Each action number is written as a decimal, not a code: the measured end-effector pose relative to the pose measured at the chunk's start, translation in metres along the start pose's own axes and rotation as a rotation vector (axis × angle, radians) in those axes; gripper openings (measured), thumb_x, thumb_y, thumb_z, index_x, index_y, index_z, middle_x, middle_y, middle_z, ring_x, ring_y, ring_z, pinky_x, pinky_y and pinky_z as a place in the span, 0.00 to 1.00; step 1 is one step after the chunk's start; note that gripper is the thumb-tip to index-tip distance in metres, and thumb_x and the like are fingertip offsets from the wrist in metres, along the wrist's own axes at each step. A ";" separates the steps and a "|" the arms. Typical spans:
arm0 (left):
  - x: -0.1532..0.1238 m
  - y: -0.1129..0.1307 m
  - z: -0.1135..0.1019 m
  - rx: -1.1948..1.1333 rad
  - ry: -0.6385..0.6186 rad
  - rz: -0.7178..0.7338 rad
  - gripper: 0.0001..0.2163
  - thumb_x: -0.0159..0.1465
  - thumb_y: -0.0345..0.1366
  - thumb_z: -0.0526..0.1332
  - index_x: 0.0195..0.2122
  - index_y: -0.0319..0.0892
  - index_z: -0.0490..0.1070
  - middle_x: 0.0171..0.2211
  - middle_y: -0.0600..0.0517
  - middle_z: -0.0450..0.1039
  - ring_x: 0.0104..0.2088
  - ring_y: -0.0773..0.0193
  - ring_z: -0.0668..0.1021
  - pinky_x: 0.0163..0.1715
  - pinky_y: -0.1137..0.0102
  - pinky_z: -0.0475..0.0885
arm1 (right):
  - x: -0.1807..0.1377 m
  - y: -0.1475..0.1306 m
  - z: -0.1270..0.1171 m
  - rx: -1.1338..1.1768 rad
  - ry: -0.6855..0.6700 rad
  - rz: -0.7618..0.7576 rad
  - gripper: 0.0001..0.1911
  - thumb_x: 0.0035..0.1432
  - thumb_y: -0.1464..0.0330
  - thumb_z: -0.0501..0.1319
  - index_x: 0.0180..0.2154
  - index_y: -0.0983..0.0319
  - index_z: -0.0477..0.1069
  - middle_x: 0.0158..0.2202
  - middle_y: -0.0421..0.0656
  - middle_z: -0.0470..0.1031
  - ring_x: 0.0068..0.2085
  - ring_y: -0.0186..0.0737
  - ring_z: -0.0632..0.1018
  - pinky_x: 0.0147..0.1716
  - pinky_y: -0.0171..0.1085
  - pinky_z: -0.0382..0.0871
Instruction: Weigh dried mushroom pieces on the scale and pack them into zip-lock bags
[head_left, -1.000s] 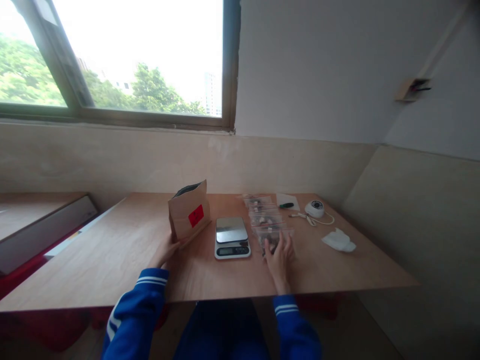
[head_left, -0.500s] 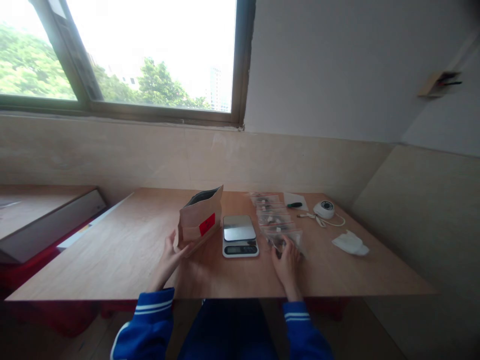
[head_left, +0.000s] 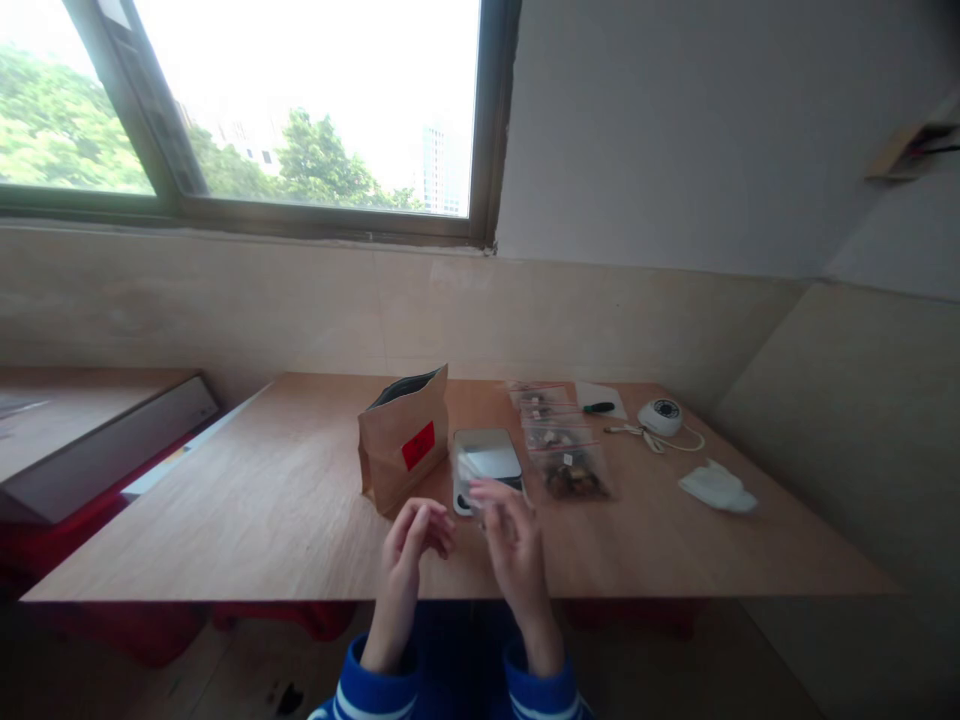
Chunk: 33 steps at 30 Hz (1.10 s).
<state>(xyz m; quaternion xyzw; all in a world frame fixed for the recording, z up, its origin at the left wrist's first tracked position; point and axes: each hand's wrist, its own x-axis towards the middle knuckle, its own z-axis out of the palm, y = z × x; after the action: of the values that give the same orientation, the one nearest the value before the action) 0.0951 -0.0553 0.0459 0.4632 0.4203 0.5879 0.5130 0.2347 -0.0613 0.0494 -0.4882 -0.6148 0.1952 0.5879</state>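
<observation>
My right hand (head_left: pixel 514 535) is raised in front of the kitchen scale (head_left: pixel 487 455), somewhat blurred. Its fingers pinch what looks like a clear plastic bag (head_left: pixel 466 468), which overlaps the scale's left side; its contents cannot be made out. Beside it, my left hand (head_left: pixel 418 535) hovers near the table's front edge, fingers loosely curved and apart, holding nothing. Behind the left hand stands a brown paper pouch (head_left: pixel 390 450) with a red label, its top open. A row of zip bags (head_left: pixel 576 475) with dark pieces inside lies right of the scale.
A green-handled tool (head_left: pixel 598 407) rests on white paper at the back right. Next to it are a white dome camera (head_left: pixel 660 416) with its cable (head_left: pixel 645 437) and a crumpled white sheet (head_left: pixel 718 487). The wooden table (head_left: pixel 247 500) ends before a tiled wall.
My left hand has let go of the pouch and moved right. My right hand has left the row of zip bags and come left, before the scale, with the clear bag.
</observation>
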 end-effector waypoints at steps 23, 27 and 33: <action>-0.002 -0.016 0.006 0.005 -0.131 -0.126 0.14 0.56 0.46 0.62 0.26 0.40 0.68 0.22 0.56 0.64 0.24 0.69 0.67 0.24 0.74 0.64 | -0.016 -0.014 -0.005 0.087 -0.370 0.256 0.13 0.59 0.62 0.59 0.43 0.61 0.73 0.37 0.43 0.78 0.40 0.41 0.77 0.43 0.37 0.69; -0.006 -0.023 0.005 0.024 -0.160 -0.084 0.14 0.60 0.46 0.59 0.26 0.40 0.67 0.21 0.57 0.61 0.24 0.70 0.65 0.24 0.75 0.61 | -0.015 -0.014 -0.007 0.087 -0.358 0.273 0.10 0.60 0.65 0.57 0.38 0.62 0.75 0.34 0.43 0.79 0.37 0.40 0.78 0.39 0.35 0.70; -0.007 -0.024 0.003 0.112 -0.229 -0.052 0.13 0.62 0.44 0.57 0.28 0.39 0.68 0.23 0.55 0.63 0.26 0.68 0.66 0.27 0.74 0.62 | -0.016 -0.008 -0.006 0.030 -0.253 0.298 0.13 0.60 0.64 0.56 0.30 0.62 0.76 0.29 0.44 0.79 0.33 0.42 0.79 0.34 0.34 0.70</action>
<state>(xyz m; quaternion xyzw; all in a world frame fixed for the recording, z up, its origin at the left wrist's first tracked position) 0.1036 -0.0594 0.0225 0.5444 0.4030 0.4930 0.5461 0.2347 -0.0803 0.0488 -0.5366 -0.6016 0.3490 0.4779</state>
